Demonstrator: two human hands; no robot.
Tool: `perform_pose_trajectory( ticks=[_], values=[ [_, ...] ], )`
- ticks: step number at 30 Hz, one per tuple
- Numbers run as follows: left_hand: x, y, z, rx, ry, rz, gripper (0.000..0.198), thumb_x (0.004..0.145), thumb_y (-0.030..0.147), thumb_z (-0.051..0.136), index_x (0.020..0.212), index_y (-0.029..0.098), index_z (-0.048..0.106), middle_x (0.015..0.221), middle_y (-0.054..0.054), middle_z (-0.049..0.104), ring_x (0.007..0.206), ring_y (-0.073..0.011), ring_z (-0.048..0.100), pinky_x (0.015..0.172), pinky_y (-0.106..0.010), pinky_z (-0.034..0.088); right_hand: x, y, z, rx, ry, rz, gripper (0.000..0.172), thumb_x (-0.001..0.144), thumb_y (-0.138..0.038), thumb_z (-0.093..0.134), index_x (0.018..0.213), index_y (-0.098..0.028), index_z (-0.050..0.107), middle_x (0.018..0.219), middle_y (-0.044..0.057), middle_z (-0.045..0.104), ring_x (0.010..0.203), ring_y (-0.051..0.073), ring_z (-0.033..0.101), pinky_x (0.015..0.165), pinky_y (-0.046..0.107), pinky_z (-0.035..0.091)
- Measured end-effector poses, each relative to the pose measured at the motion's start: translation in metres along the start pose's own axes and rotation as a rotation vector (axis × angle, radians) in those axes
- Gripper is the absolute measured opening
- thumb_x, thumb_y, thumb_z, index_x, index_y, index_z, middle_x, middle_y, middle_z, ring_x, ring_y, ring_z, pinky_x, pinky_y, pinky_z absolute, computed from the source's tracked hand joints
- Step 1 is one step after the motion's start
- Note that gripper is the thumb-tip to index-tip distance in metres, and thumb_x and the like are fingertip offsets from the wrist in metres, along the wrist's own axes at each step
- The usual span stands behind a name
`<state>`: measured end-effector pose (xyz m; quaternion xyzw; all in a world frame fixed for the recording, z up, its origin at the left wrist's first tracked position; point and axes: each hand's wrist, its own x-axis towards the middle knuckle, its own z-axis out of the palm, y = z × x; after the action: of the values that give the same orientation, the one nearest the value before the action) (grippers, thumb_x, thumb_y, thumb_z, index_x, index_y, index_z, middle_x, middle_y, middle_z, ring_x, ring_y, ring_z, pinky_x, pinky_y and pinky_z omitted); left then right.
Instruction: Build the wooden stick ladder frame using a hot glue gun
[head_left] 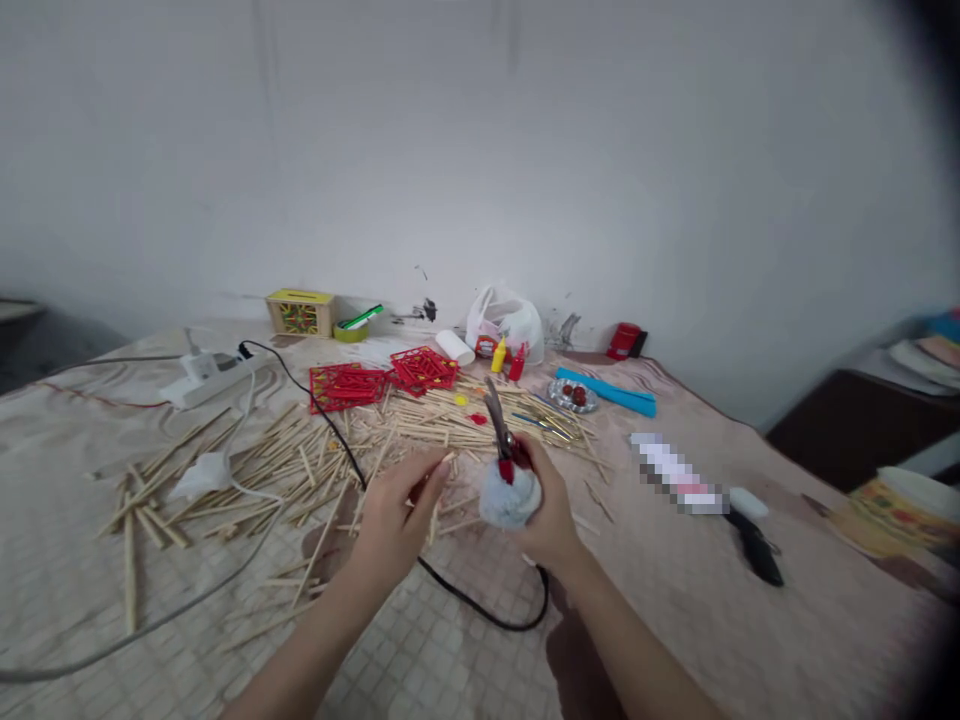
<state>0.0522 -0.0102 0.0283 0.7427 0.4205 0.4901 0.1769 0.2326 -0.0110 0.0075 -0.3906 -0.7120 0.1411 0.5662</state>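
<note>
My right hand [553, 505] is closed around shears [496, 415] with red handles, their metal blades pointing up and away. A pale blue fluffy bundle [508, 498] surrounds the lower part of the handles; I cannot tell whether it is fixed to them. To the left, my left hand [397, 510] is closed in a pinch, thumb against fingers. Whatever may be at its fingertips is too small to make out. Many thin wooden sticks [289, 475] lie scattered beneath and beyond both hands. A black cable [480, 607] loops across the cloth below them.
At the left lies a white power strip [217, 382] with cords. Red lattice pieces [349, 385], a yellow-topped box [300, 313], a white plastic bag [506, 320], and yellow [499, 356] and red bottles [517, 362] stand toward the wall. A blue strip [607, 391] and black-handled object [754, 548] lie right.
</note>
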Motion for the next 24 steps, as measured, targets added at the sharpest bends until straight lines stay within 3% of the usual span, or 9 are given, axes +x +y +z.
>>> perform_pose_trajectory(
  ticks=[4,6,10,14,24],
  values=[
    [-0.004,0.005,-0.006,0.124,0.161,0.057,0.019,0.085,0.020,0.043,0.092,0.017,0.060,0.084,-0.005,0.063,0.077,-0.0144,0.057,0.069,-0.025,0.042,-0.017,-0.001,-0.003,-0.085,-0.128,-0.015,0.072,0.055,-0.022,0.062,0.122,-0.020,0.036,0.112,0.010,0.049,0.099,0.026,0.051,0.085,0.039,0.042],
    [-0.005,0.006,-0.008,0.137,0.188,0.058,0.020,0.086,0.019,0.043,0.096,0.019,0.059,0.086,-0.003,0.064,0.079,-0.0139,0.058,0.070,-0.024,0.043,-0.024,-0.004,-0.008,-0.105,-0.160,-0.025,0.070,0.056,-0.025,0.061,0.122,-0.020,0.036,0.108,0.009,0.049,0.095,0.025,0.052,0.081,0.037,0.043],
    [-0.005,0.005,-0.009,0.113,0.173,0.066,0.023,0.086,0.018,0.042,0.103,0.021,0.057,0.081,-0.001,0.065,0.076,-0.0136,0.060,0.067,-0.024,0.045,-0.030,-0.007,-0.013,-0.209,-0.237,-0.036,0.073,0.054,-0.024,0.062,0.122,-0.019,0.035,0.111,0.012,0.048,0.101,0.027,0.050,0.085,0.039,0.041],
    [-0.006,0.003,-0.006,0.105,0.142,0.114,0.016,0.085,0.017,0.044,0.092,0.019,0.057,0.072,0.000,0.062,0.067,-0.0122,0.059,0.062,-0.022,0.044,-0.032,-0.008,-0.012,-0.274,-0.288,-0.027,0.078,0.050,-0.020,0.066,0.122,-0.017,0.035,0.114,0.014,0.047,0.106,0.029,0.046,0.090,0.041,0.039],
    [-0.009,-0.003,0.003,0.093,0.113,0.247,0.019,0.083,0.011,0.044,0.096,0.020,0.053,0.082,-0.002,0.063,0.072,-0.0128,0.058,0.064,-0.024,0.044,-0.034,-0.015,-0.015,-0.290,-0.302,-0.017,0.076,0.053,-0.018,0.062,0.123,-0.017,0.033,0.117,0.013,0.046,0.110,0.029,0.044,0.092,0.043,0.037]
  ],
)
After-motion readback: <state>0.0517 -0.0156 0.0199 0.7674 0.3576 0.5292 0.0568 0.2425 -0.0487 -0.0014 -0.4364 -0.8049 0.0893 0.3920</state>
